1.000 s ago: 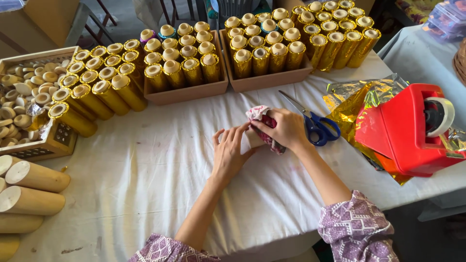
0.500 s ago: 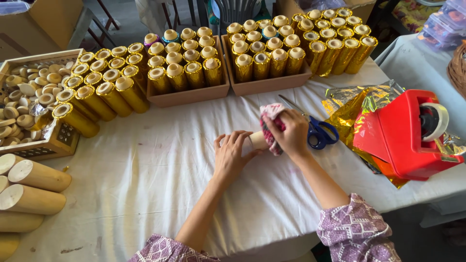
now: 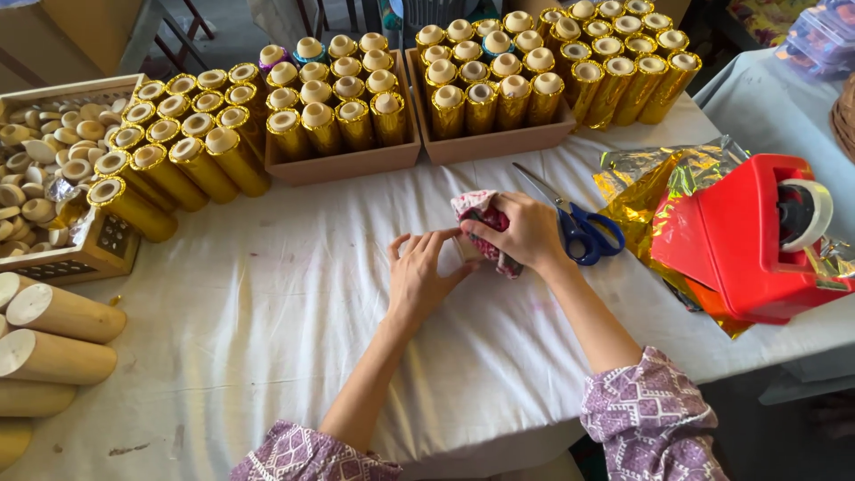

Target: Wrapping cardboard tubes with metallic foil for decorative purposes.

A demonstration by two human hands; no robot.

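Observation:
My right hand [image 3: 525, 233] grips a small pink and dark patterned cloth [image 3: 476, 209] wrapped around a short wooden cylinder, pressing it on the white tablecloth [image 3: 267, 312]. My left hand [image 3: 423, 276] lies beside it, fingertips touching the cylinder's near end. Most of the cylinder is hidden under the cloth and fingers.
Blue-handled scissors [image 3: 579, 230] lie just right of my right hand. A red tape dispenser [image 3: 753, 236] sits on crumpled gold foil [image 3: 655, 183]. Trays of gold-wrapped cylinders [image 3: 343, 102] line the far edge; bare wooden cylinders [image 3: 53, 330] lie left, beside a crate of wooden discs [image 3: 40, 169].
Both hands stayed together on the cloth-covered cylinder, working it slightly on the spot; the cloth sits a bit more over the top now.

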